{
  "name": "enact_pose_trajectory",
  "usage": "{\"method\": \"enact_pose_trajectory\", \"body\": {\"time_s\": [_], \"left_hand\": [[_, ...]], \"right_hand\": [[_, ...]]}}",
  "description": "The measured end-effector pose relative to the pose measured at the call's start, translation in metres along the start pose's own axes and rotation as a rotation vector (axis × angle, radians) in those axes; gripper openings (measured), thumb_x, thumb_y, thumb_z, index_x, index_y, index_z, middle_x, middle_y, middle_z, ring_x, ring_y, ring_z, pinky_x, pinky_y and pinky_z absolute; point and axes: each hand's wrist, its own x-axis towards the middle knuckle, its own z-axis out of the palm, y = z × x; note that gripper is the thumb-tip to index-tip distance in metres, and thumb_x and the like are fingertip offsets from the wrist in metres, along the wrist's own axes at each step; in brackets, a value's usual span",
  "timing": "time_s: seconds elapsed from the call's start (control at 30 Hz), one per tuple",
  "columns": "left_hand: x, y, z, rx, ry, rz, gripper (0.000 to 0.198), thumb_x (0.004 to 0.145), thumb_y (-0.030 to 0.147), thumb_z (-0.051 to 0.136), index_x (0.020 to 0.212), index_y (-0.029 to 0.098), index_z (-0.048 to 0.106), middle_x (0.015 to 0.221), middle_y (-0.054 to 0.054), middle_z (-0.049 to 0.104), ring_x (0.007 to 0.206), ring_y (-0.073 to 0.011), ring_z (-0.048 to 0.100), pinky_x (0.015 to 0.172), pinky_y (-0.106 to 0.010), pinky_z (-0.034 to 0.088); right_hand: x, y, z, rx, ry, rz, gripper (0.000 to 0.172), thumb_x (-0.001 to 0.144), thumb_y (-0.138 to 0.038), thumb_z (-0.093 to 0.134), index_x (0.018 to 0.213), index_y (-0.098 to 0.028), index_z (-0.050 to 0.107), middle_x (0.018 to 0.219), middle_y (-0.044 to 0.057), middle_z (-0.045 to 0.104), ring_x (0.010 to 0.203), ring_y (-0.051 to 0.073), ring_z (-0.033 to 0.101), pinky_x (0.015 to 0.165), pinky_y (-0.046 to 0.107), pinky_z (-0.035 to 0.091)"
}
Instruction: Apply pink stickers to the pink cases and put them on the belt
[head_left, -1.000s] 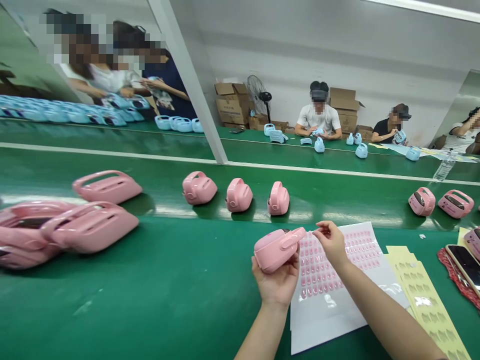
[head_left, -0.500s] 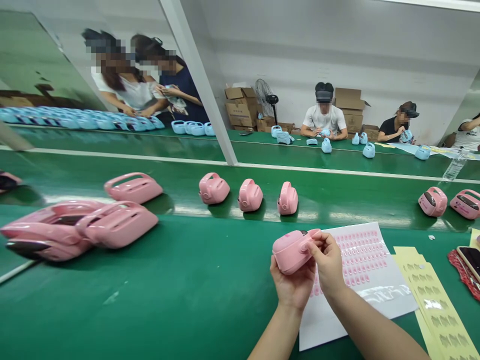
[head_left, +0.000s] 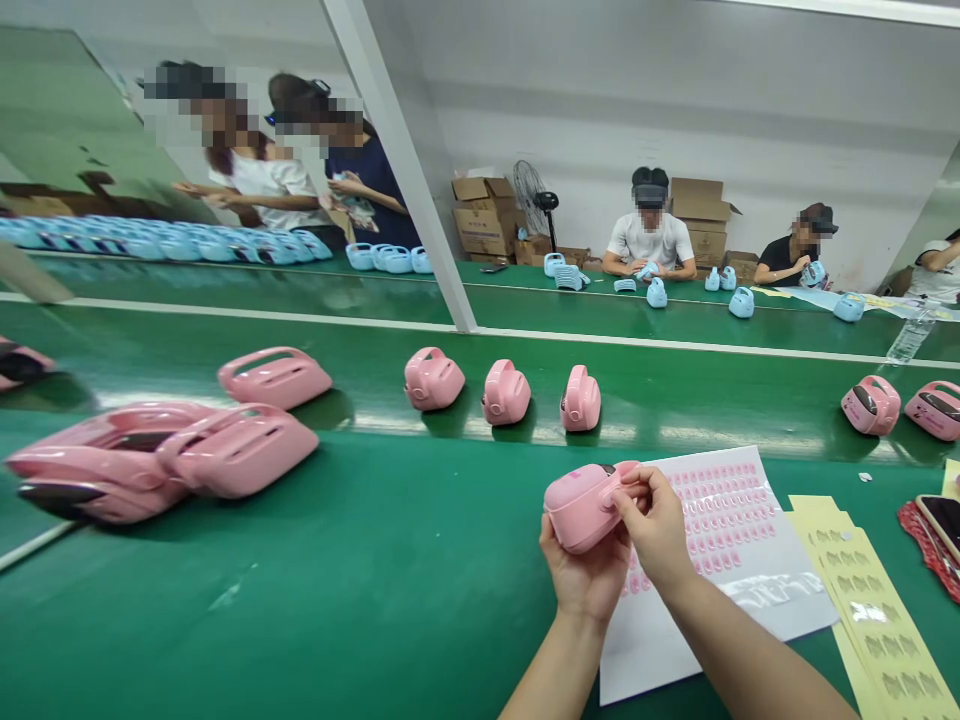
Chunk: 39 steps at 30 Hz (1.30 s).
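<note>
Green conveyor belt (head_left: pixel 375 600) carries white sticker sheet (head_left: pixel 750 590) at near edge, w/in reach; over sheet's left edge, pink handled casing (head_left: pixel 581 505) sits cupped in left hand (head_left: pixel 585 580), steadied from below; right hand (head_left: pixel 656 530) pinches its front end, fingertips narrow.

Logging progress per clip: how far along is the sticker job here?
Done: the yellow sheets look peeled bare. In hand: the left hand holds a pink case while the right hand presses on its end. Left: the white sheet carries many pink stickers; other cases lie on the belt, state unclear.
</note>
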Motion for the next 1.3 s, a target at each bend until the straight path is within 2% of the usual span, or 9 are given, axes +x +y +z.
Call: {"method": "enact_pose_trajectory", "body": {"time_s": [0.3,0.5,0.73,0.93,1.03,1.1,1.2,1.3], "left_hand": [[0.000,0.004,-0.004,0.033,-0.013,0.042,0.041,0.074,0.039,0.051,0.107,0.017,0.061,0.096,-0.012,0.070,0.081,-0.0226,0.066,0.071,-0.030,0.053],[0.000,0.007,-0.003,0.038,-0.050,0.011,0.045,0.073,0.041,0.051,0.108,0.015,0.061,0.103,-0.014,0.069,0.087,-0.0231,0.065,0.076,-0.030,0.051],[0.001,0.004,-0.007,0.029,-0.023,0.025,0.037,0.072,0.040,0.052,0.100,0.019,0.065,0.084,-0.009,0.072,0.080,-0.0221,0.067,0.071,-0.030,0.053],[0.000,0.003,-0.008,0.041,0.002,-0.007,0.040,0.072,0.040,0.051,0.102,0.017,0.064,0.089,-0.011,0.072,0.081,-0.0223,0.066,0.071,-0.030,0.053],[0.000,0.004,-0.011,0.053,0.012,-0.026,0.039,0.071,0.038,0.051,0.100,0.016,0.065,0.090,-0.012,0.072,0.076,-0.0219,0.068,0.067,-0.029,0.054],[0.001,0.004,-0.013,0.055,0.004,-0.026,0.038,0.072,0.036,0.051,0.101,0.016,0.064,0.092,-0.013,0.071,0.076,-0.0222,0.068,0.066,-0.029,0.054],[0.004,0.006,-0.018,0.065,0.006,-0.023,0.037,0.073,0.031,0.049,0.104,0.015,0.062,0.092,-0.013,0.071,0.077,-0.0224,0.068,0.066,-0.030,0.054],[0.006,0.011,-0.022,0.122,0.006,-0.050,0.041,0.068,0.032,0.052,0.104,0.015,0.060,0.094,-0.014,0.070,0.081,-0.0262,0.067,0.064,-0.031,0.055]], "right_hand": [[0.001,-0.007,-0.005,-0.078,-0.077,0.025,0.011,0.062,-0.024,0.059,0.071,-0.020,0.054,0.065,-0.001,0.060,0.060,0.014,0.056,0.059,0.026,0.046],[-0.004,-0.007,-0.003,-0.090,-0.072,-0.097,0.010,0.065,-0.024,0.059,0.074,-0.021,0.056,0.074,0.001,0.061,0.063,0.014,0.057,0.063,0.028,0.047],[0.003,-0.012,-0.009,-0.071,-0.142,0.000,0.017,0.062,-0.022,0.059,0.079,-0.020,0.057,0.067,-0.002,0.060,0.061,0.014,0.055,0.061,0.028,0.046],[0.007,-0.018,-0.016,-0.319,-0.195,-0.007,0.016,0.065,-0.019,0.056,0.082,-0.019,0.057,0.082,0.002,0.061,0.070,0.016,0.055,0.067,0.029,0.043],[0.011,-0.020,-0.021,-0.449,-0.190,0.002,0.025,0.061,-0.022,0.065,0.083,-0.019,0.057,0.074,0.000,0.057,0.073,0.018,0.054,0.068,0.031,0.042],[0.014,-0.017,-0.023,-0.465,-0.158,0.010,0.032,0.056,-0.026,0.070,0.084,-0.020,0.056,0.071,-0.002,0.054,0.071,0.017,0.053,0.065,0.029,0.042],[0.020,-0.005,-0.025,-0.477,-0.125,-0.024,0.032,0.056,-0.028,0.071,0.083,-0.021,0.056,0.070,-0.003,0.052,0.066,0.015,0.051,0.060,0.027,0.042],[0.036,0.014,-0.030,-0.557,-0.135,-0.033,0.015,0.072,-0.032,0.057,0.083,-0.021,0.057,0.065,-0.003,0.050,0.061,0.015,0.050,0.058,0.027,0.041]]}}
